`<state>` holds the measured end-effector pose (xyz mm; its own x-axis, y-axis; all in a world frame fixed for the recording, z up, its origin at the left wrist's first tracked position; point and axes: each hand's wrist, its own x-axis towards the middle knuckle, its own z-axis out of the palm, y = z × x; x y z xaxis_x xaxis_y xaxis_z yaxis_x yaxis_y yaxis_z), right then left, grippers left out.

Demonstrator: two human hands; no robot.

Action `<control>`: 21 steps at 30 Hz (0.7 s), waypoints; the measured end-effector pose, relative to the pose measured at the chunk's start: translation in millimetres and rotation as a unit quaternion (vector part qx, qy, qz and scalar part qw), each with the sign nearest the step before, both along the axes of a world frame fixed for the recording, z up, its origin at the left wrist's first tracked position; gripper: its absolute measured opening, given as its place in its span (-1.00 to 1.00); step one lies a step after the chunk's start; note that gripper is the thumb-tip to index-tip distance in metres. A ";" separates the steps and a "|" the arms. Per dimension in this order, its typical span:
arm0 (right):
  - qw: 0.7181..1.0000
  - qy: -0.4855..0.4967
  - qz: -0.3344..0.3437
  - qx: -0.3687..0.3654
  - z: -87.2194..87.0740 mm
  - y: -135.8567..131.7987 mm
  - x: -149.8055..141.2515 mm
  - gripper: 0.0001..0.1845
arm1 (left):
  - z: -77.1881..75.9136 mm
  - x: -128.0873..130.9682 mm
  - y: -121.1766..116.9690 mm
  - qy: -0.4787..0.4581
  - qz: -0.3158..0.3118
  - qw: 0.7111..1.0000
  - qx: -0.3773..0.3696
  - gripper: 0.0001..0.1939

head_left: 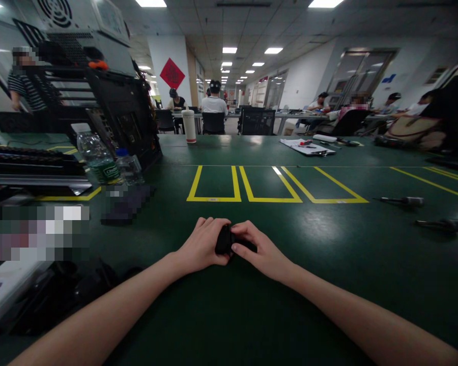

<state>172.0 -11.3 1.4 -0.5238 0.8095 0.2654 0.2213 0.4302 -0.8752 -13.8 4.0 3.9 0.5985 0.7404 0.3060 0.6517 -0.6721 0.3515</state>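
Note:
Both hands meet over the green tabletop (pixel 229 315), around a small black object (pixel 224 240) whose kind I cannot make out. My left hand (pixel 202 244) is closed around its left side, thumb below and fingers over the top. From the right, my right hand (pixel 261 251) pinches its edge between thumb and fingers. The palms and fingers hide much of the object. Beyond the hands, three outlines of yellow tape (pixel 213 200) mark the table.
Two screwdrivers (pixel 410 202) lie at the right. At the left stand an open computer case (pixel 125 122), a clear bottle (pixel 95 152) and a blue-capped bottle (pixel 130 168). A clipboard (pixel 307 147) and a white cup (pixel 189 126) are farther back. Several people sit beyond.

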 end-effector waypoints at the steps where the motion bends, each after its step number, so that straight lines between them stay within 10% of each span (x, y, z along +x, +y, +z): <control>1: 1.000 0.005 -0.004 -0.003 -0.9 0.6 -0.6 -0.77 | 0.1 0.0 0.0 0.002 -0.001 1.000 0.000 -0.40; 21: 0.999 0.014 -0.006 -0.046 2.2 -0.3 -0.3 -0.75 | 15.2 -0.4 -6.0 0.012 -0.012 0.999 -0.035 -0.45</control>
<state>171.7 -11.6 3.7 -0.5077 0.8372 0.2034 0.2008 0.3446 -0.9170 -14.2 -2.0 19.1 0.6232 0.7447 0.2388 0.6444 -0.6620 0.3828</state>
